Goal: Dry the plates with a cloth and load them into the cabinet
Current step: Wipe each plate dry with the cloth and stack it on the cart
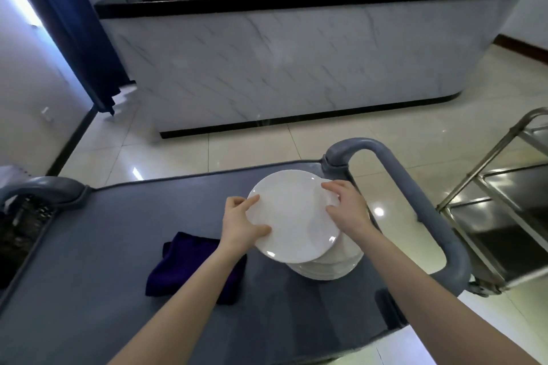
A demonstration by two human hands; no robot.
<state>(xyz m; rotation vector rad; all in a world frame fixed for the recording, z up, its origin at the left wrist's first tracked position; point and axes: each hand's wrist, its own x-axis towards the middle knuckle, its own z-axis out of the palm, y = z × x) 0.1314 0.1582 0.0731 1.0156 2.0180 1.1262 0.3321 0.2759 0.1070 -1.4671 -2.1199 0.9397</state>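
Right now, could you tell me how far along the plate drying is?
Nothing looks finished: no plate sits apart from the stack. The left hand and right hand hold the top plate. The cloth lies unheld on the cart, so drying and loading remain.

Marble-fronted bar counter [281,68], glossy tiled floor [370,139], blue curtain [68,24].

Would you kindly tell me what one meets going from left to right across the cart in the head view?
First the left cart handle → purple cloth → left hand → top plate → right hand → right cart handle → steel trolley.
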